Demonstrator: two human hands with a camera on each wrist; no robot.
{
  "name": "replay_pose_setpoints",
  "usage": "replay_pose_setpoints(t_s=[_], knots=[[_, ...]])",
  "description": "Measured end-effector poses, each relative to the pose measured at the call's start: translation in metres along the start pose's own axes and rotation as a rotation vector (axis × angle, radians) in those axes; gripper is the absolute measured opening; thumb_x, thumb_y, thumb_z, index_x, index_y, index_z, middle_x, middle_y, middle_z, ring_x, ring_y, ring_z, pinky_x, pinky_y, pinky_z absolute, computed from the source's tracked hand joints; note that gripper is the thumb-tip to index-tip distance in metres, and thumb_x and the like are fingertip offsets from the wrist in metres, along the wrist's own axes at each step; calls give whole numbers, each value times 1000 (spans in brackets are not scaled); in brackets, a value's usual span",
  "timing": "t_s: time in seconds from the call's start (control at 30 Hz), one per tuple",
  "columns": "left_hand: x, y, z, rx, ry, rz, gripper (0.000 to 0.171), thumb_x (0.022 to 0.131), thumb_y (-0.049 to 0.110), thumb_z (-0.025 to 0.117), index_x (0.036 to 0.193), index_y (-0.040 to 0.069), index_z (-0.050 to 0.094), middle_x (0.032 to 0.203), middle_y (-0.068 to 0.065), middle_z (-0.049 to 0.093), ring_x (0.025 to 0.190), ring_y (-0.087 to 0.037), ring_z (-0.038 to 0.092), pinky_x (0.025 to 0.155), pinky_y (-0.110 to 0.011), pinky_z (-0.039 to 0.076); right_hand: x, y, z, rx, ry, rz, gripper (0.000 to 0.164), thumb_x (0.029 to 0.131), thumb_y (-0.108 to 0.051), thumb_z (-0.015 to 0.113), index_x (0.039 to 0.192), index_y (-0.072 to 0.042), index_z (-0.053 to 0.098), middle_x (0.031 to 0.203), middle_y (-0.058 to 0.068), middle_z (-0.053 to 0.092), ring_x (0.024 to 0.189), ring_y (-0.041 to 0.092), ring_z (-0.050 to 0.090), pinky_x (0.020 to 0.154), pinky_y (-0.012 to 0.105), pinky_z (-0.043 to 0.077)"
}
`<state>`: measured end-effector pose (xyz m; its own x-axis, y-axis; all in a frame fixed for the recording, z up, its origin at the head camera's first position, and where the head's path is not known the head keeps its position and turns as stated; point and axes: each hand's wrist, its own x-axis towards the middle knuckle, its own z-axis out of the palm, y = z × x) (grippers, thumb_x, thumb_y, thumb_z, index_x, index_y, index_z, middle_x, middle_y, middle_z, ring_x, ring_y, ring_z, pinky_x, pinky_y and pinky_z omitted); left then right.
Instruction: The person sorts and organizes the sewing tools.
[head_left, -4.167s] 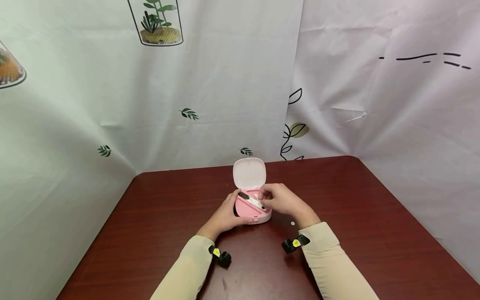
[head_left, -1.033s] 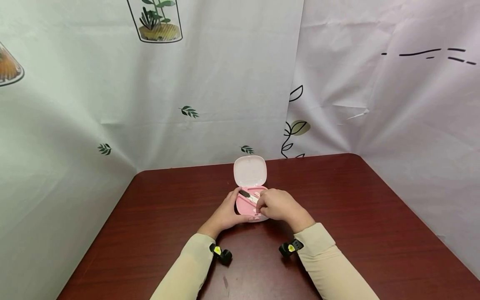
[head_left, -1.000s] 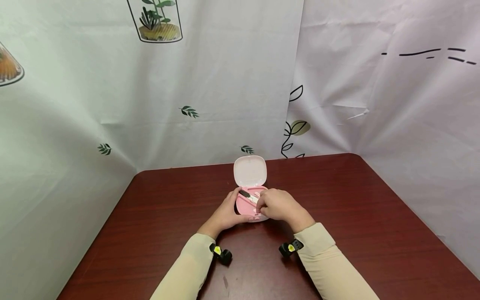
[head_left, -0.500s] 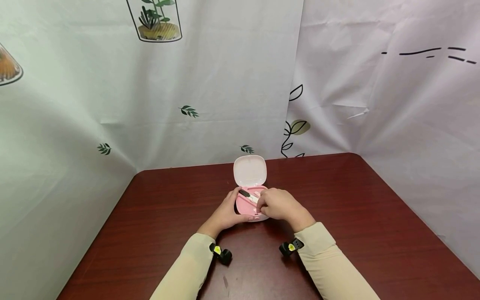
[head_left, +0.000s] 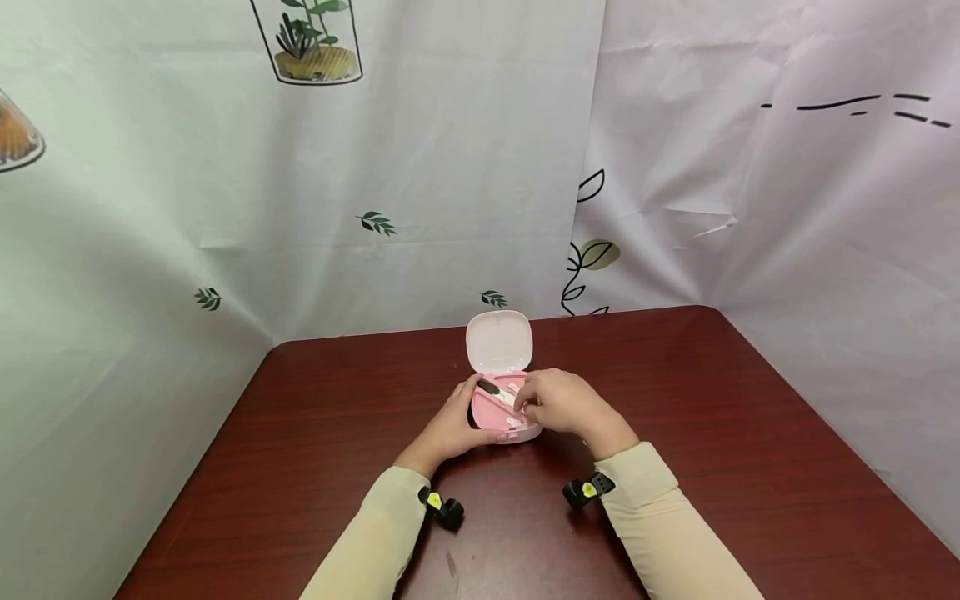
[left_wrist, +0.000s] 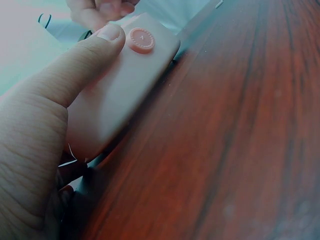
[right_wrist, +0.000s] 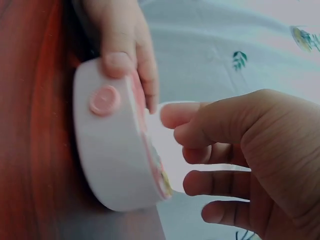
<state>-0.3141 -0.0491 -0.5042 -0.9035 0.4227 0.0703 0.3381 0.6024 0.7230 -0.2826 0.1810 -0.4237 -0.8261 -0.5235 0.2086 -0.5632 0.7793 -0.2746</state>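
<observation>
A small pink-and-white hinged case [head_left: 491, 412] stands on the table with its white lid [head_left: 498, 342] raised at the back. My left hand [head_left: 448, 429] grips its left side, thumb on the front wall near a round pink button [left_wrist: 142, 40]. Inside lies a slim tool [head_left: 497, 392] with a dark end and a white body, set diagonally. Small white bits [head_left: 516, 423] lie near the case's front right corner. My right hand [head_left: 562, 404] hovers over the right part of the case. In the right wrist view its fingers are loosely bent, with nothing showing between them.
The dark red-brown wooden table [head_left: 337, 408] reaches back to a white printed cloth [head_left: 450, 167] hanging behind and at the sides. A tiny pale thing [left_wrist: 219, 4] lies on the table beyond the case. Both wrists wear black cameras.
My right hand has lifted from the case's front right corner and drawn back up and to the right, uncovering the small white bits. My left hand keeps its hold.
</observation>
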Motion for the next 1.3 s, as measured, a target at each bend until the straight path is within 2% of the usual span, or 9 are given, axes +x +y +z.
replay_pose_setpoints(t_s=[0.2,0.37,0.53,0.7,0.9,1.1,1.3], knots=[[0,1,0,6,1,-12,119,69,57,88,161,19,22,158,-11,33,142,-26,38,115,-49,35,-7,19,-17,83,97,20,17,88,-7,70,99,-16,78,90,-5,67,75,14,57,70,33,50],[1,1,1,5,1,-4,119,69,57,88,161,19,23,158,-11,33,142,-27,38,114,-50,35,-21,42,-27,100,105,78,14,89,-6,71,101,-12,78,93,-2,70,82,16,61,77,39,53],[0,2,1,1,0,0,118,69,56,89,161,21,23,158,-9,33,142,-25,38,114,-48,35,-37,57,-30,125,27,168,12,89,-7,72,99,-10,76,90,-3,69,83,15,61,78,39,53],[-1,2,1,-1,6,8,117,69,53,90,160,22,23,157,-9,33,141,-25,39,114,-47,36,-48,62,-24,138,-116,191,8,87,-7,75,93,-13,75,85,-6,66,77,13,58,72,35,52],[-1,3,0,-7,6,7,118,70,53,89,161,20,23,158,-10,33,141,-26,39,114,-48,36,-56,62,-14,146,-223,219,15,79,-7,82,82,-17,71,70,-7,60,62,10,54,60,29,48],[-2,3,1,3,-2,-11,119,69,57,88,161,20,22,159,-9,32,143,-26,36,114,-49,35,-57,58,-3,35,-247,240,26,76,-12,83,66,-23,62,61,-10,54,56,9,50,55,30,43],[-2,2,1,-6,12,9,116,69,54,89,160,22,25,156,-8,34,140,-25,40,113,-47,37,-53,55,0,-1,-250,263,28,75,-10,79,59,-22,59,56,-9,50,53,10,47,52,30,39]])
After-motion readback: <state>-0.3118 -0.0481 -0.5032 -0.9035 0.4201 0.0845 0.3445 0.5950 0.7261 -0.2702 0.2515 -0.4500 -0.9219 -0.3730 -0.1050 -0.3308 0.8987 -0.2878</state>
